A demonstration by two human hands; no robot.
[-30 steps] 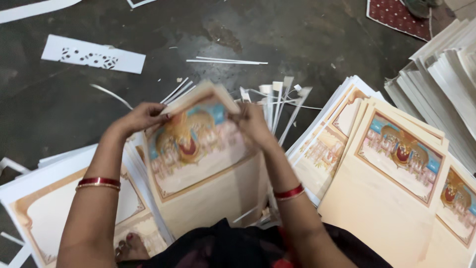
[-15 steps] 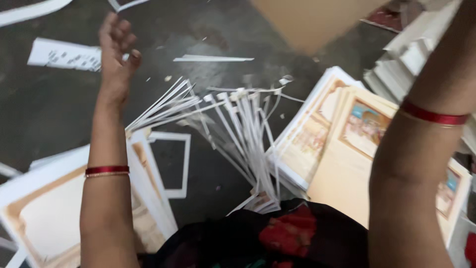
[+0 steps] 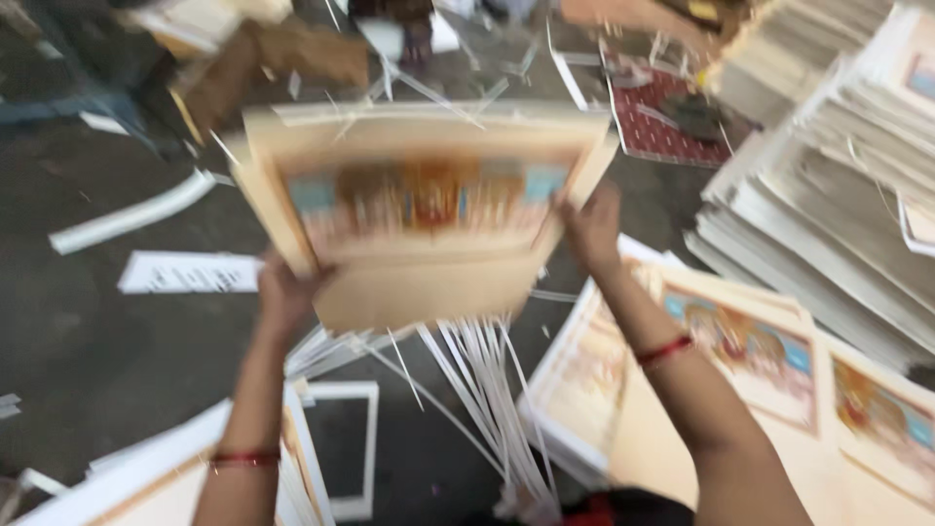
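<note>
Head view: left hand [image 3: 282, 292] and right hand [image 3: 589, 229] are both clamped on a cream, picture-printed card stack [image 3: 419, 209], raised above the dark floor [image 3: 97, 360]. Thin white paper strips [image 3: 487, 390] lie beneath; loose sheets might slide out if either grip slackens

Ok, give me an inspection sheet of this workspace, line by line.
Surface: dark floor, scuffed.
Job's things: stack of printed sheets with a colour picture, held up off the floor, blurred.
Clutter: white paper strips, white frame offcut, white scrap.
Grippers: left hand and right hand grip the stack's lower corners; red bangles on both wrists.
Cables: nothing seen.
Surroundings: more picture sheets at right, tall pale sheet piles, red patterned mat.
</note>
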